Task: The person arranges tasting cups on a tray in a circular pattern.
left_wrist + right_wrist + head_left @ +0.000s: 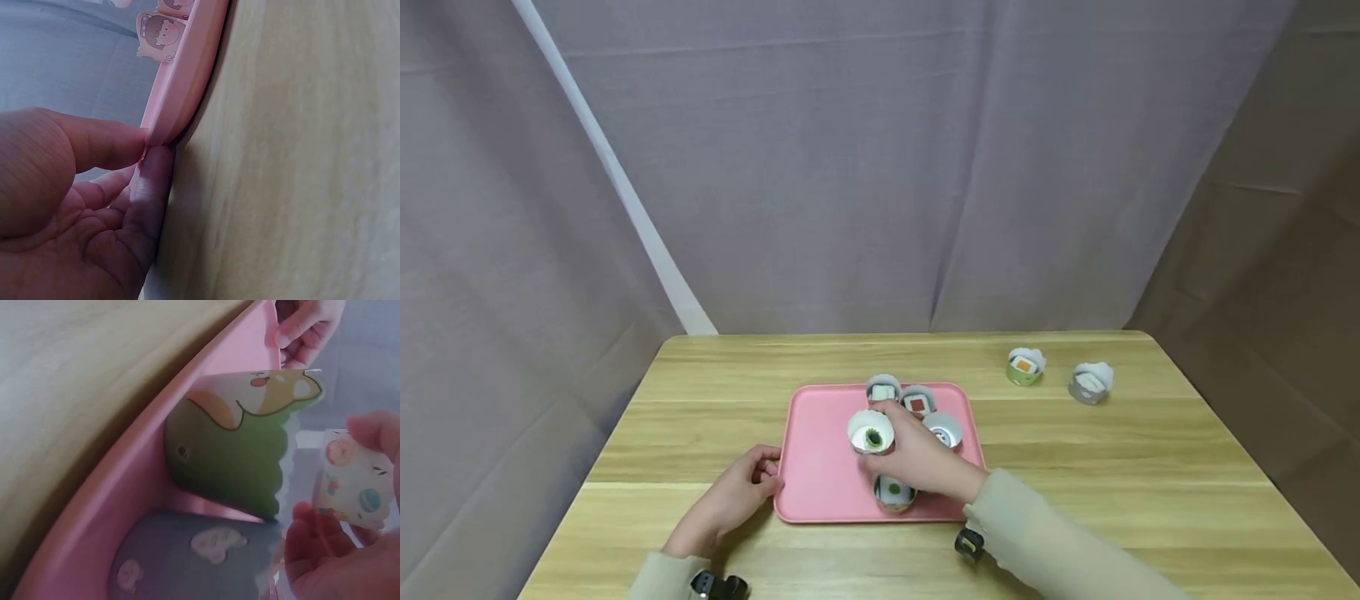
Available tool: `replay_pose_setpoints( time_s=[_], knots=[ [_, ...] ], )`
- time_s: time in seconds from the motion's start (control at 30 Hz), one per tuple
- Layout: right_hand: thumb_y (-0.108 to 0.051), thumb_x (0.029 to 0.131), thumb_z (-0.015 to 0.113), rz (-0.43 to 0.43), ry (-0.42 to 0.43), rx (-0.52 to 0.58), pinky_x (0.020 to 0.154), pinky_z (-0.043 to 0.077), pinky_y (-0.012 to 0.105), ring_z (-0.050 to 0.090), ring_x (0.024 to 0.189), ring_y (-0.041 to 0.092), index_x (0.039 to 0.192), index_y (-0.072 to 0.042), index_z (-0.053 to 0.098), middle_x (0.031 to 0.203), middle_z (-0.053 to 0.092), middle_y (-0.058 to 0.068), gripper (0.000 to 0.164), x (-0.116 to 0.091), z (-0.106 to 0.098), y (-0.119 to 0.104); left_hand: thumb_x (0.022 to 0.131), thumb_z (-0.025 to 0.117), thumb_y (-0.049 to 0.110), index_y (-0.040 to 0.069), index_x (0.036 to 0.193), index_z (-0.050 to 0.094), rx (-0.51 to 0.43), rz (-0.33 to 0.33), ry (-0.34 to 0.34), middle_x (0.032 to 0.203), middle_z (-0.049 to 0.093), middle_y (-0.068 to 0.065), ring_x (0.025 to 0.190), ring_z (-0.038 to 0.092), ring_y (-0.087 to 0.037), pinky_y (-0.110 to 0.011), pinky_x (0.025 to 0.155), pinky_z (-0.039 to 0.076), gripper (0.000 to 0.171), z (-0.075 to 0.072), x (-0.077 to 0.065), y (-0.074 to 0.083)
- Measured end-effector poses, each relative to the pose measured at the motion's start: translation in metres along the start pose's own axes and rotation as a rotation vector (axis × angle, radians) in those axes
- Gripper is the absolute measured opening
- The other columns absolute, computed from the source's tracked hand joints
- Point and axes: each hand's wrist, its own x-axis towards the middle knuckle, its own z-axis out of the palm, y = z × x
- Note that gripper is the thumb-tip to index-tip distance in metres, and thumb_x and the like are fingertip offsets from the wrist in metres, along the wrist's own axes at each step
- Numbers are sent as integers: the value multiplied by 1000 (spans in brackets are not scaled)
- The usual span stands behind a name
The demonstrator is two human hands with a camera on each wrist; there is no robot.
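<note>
My right hand (917,450) grips a white paper baking cup (871,432) over the middle of the pink tray (820,417); a green, ring-like thing shows inside. Donut and macaron prints cover this cup's side in the right wrist view. With thumb and finger my left hand (741,496) pinches the tray's left rim (165,106). Around the right hand stand other paper cups: one with a red-centred square inside (917,403), one with white contents (883,390), one at the right (943,428) and a green, animal-printed one (250,456) near the front.
Beyond the tray, at the table's back right, stand a green cup (1024,368) with an orange-and-white piece inside and a grey cup (1088,385) with white contents. A blue-grey cup (187,556) sits by the tray wall. Grey cloth (850,167) hangs behind the wooden table (1135,475).
</note>
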Motion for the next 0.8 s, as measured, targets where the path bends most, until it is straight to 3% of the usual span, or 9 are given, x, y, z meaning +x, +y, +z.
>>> replay_pose_setpoints(
  time_s=[0.37, 0.63, 0.8],
  knots=[
    [-29, 80, 77, -6, -34, -122, 70, 48, 28, 56, 79, 8, 114, -15, 49, 92, 58, -4, 46, 5, 12, -6, 86, 59, -7, -6, 121, 52, 13, 6, -5, 90, 54, -10, 80, 52, -20, -22, 62, 44, 36, 0, 1, -2],
    [-33, 77, 80, -5, -40, -202, 70, 47, 28, 55, 77, 9, 108, -17, 54, 89, 58, -8, 43, 4, 20, -7, 86, 59, -7, -6, 122, 52, 6, -4, -2, 90, 53, -10, 79, 51, -20, -22, 62, 43, 36, 1, 0, -1],
    [-37, 76, 80, 22, -48, -257, 78, 41, 33, 53, 77, 9, 106, -17, 57, 87, 58, -10, 43, 5, 26, -8, 86, 59, -8, -6, 123, 52, -17, -18, 7, 91, 53, -11, 79, 51, -20, -22, 61, 43, 38, 2, -1, 1]
  ],
)
